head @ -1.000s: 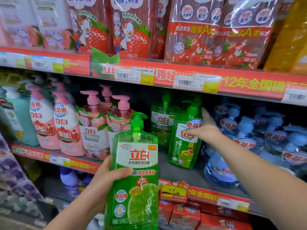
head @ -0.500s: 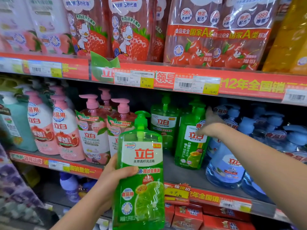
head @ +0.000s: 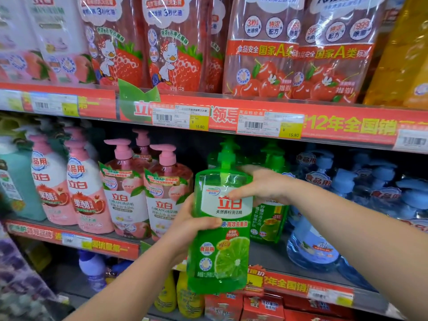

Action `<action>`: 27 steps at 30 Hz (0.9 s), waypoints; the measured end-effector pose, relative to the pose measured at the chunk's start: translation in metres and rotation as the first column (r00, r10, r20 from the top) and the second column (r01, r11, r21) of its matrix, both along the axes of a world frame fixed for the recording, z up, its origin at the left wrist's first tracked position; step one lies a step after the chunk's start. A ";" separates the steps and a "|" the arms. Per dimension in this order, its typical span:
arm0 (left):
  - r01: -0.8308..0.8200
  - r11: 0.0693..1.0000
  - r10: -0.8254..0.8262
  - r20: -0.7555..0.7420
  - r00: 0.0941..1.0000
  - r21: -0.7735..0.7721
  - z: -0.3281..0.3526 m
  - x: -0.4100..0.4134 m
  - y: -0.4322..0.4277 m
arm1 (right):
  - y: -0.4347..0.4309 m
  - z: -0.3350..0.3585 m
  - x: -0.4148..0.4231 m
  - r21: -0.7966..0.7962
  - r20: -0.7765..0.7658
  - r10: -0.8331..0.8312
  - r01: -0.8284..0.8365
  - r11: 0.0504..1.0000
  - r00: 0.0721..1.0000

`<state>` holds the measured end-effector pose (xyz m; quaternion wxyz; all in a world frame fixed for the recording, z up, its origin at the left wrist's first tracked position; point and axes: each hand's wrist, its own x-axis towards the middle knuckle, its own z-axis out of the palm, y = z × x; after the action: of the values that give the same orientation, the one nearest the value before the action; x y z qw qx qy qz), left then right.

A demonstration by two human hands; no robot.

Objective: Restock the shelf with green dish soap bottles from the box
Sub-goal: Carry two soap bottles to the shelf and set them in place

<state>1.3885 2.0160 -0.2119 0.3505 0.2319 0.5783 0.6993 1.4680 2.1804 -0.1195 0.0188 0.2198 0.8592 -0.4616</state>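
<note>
— Anything different from a second ago?

— Yes. Two hands on the held green dish soap bottle [head: 220, 230] now, not one. Right hand [head: 261, 186]: off the shelved green bottle [head: 268, 218] right of centre and onto the held one's upper right shoulder, fingers curled round it, thumb tip on the white label. Left hand [head: 192, 225]: gripping the bottle's left side at mid-height as before, thumb across the front.

— And the bottle itself?

— Higher in the frame than before: dead centre, upright, pump top level with the pink pump bottles [head: 166, 200] to the left. Hangs in the air in front of the middle shelf [head: 273, 258], not yet standing on it. Hides most of the space between the pink row and the shelved green bottle.

— Meaning for the restock?

— Looks like the end of tidying the back row and the start of placing. Not done yet (box out of view, so no telling how many remain).

— Needed next, at a guess?

— A push forward and a set-down on the bare grey board, just beside the shelved green bottle, clear of the blue bottles [head: 312, 249] at right.
</note>
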 end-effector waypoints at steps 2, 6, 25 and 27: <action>0.011 1.000 -0.011 -0.042 0.999 -0.013 0.003 -0.006 0.008 | 0.003 0.006 -0.002 0.051 -0.002 0.002 -0.002 0.999 1.000; -0.017 0.995 -0.001 -0.174 0.985 -0.097 0.008 -0.016 0.021 | 0.002 0.008 -0.005 0.300 -0.076 -0.014 0.037 0.953 0.997; -0.344 0.916 0.222 -0.454 0.863 -0.206 0.010 -0.019 0.047 | -0.006 -0.024 -0.037 0.581 0.063 -0.100 0.045 0.813 0.993; -0.329 0.923 0.240 -0.372 0.897 -0.199 0.011 -0.021 0.049 | -0.008 -0.020 -0.038 0.621 0.116 -0.111 0.015 0.783 0.987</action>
<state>1.3679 2.0646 -0.2014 0.1653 0.2140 0.7433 0.6118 1.4304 2.1728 -0.1399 -0.0067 0.2756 0.9513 -0.1377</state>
